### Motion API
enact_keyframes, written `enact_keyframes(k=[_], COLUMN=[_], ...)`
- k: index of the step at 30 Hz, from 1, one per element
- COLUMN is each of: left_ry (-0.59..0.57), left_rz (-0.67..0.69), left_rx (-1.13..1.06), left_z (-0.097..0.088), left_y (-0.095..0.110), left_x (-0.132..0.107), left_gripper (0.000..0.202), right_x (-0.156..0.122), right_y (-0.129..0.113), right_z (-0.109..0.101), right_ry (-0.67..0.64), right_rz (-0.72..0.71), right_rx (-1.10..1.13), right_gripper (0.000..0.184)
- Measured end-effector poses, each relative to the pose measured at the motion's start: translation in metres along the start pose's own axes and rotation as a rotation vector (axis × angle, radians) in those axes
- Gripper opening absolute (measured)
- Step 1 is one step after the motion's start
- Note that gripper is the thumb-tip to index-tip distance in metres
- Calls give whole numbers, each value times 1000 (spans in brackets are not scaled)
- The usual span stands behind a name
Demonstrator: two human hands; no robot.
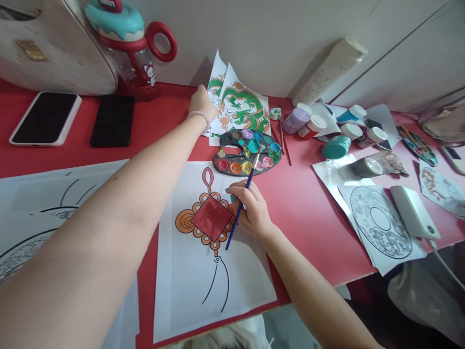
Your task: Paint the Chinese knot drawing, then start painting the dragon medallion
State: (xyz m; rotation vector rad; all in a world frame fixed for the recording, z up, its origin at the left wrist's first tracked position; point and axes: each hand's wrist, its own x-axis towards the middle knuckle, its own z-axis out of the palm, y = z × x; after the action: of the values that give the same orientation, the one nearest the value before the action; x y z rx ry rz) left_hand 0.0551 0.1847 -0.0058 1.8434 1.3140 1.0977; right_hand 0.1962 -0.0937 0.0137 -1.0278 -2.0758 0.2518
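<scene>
My right hand (252, 208) is closed around a blue paintbrush (240, 213), its bristle end up over the paint palette (232, 156). That palette is dark, with several wells of different colours. Under the hand lies a white sheet (181, 295) printed with a knot ornament (211, 218); its centre diamond is red and its loops are orange, while the tassel lines below stay uncoloured. Reaching far forward, my left hand (203, 104) is closed at the left edge of a green and orange dragon picture (245, 104). Its fingertips are partly hidden.
Two phones (112, 121) and a cup with a red handle (162, 41) stand at the left. Paint jars (336, 147), a paper roll (330, 70) and a white device (414, 213) are at the right. Another line drawing (22, 203) lies under my left arm.
</scene>
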Motion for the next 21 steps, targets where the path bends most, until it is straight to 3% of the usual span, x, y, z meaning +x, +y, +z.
enact_keyframes(k=[3,7,9,13,16,21], left_ry=[224,324,351,550,402,296], left_rz=[-112,100,136,79,104,-89], left_rx=[222,264,197,85,-55,-172], left_z=[-28,-64,-78,-91,-89,-75], left_y=[27,50,50,31,18,23], left_x=[-12,-25,-32,-54,-72,-73], left_gripper=[30,24,31,27,33,38], right_x=[1,0,-1,-3,-3,-1], right_y=[0,1,1,1,0,0], right_z=[1,2,2,3,3,2], right_ry=[9,7,2,-13,-20,-2], right_rz=[-17,0,18,70,74,57], right_rx=[4,15,18,15,23,18], right_gripper=[28,30,30,26,24,24])
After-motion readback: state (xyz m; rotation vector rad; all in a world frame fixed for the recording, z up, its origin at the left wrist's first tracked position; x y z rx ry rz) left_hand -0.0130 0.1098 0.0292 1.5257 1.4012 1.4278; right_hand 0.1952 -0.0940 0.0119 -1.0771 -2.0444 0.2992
